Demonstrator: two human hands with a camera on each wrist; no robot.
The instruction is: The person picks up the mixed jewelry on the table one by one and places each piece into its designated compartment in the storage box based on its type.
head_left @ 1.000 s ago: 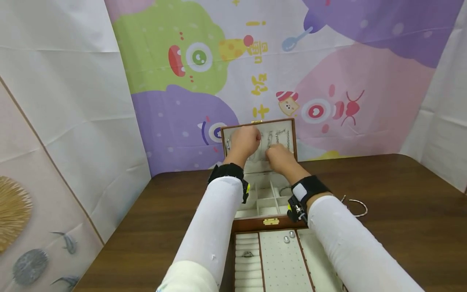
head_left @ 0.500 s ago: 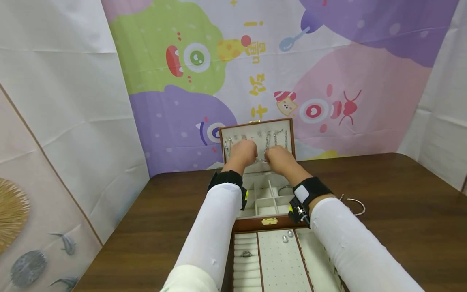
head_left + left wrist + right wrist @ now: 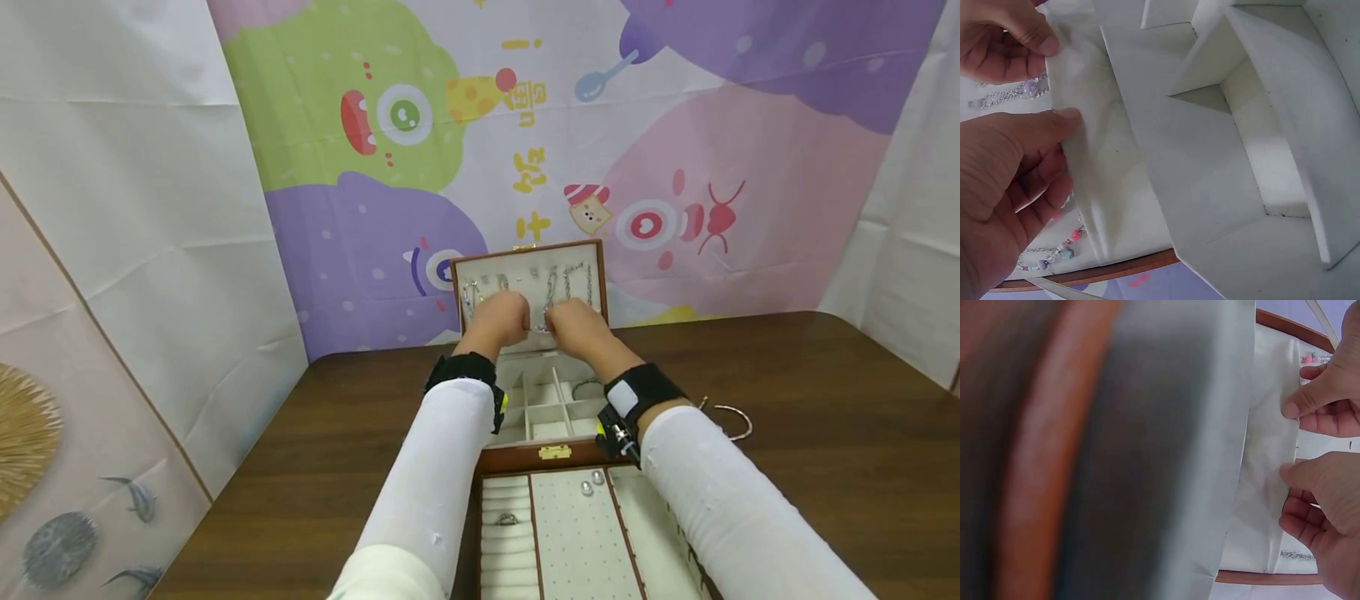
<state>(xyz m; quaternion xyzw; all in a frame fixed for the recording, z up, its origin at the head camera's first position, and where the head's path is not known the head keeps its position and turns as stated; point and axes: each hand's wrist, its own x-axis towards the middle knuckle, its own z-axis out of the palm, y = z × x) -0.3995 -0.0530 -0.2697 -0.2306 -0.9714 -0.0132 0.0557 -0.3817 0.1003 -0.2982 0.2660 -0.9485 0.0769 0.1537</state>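
Note:
A jewelry box (image 3: 517,457) stands with its lid (image 3: 604,292) raised. Inside the lid hang several necklaces (image 3: 567,283), some with coloured beads, above a pale fabric pocket (image 3: 1107,150). My left hand (image 3: 498,321) pinches the pocket's top edge, thumb on the outside and fingers curled behind it. Beside it my right hand (image 3: 579,327) pinches the same edge in the same way. Between the hands, a chain with a purple bead (image 3: 1030,87) shows behind the edge. The lower ends of the other chains are partly hidden by the hands and pocket.
Below the lid is a divided white compartment section (image 3: 546,414) with a bangle in it. The front tray (image 3: 585,542) holds a ring (image 3: 507,519) and two pearl earrings (image 3: 592,482). An open silver bangle (image 3: 738,422) lies on the table (image 3: 810,400) at the right.
My left hand has come down from the upper part of the lid to the pocket's edge, uncovering necklaces. The right hand has stayed nearly in place.

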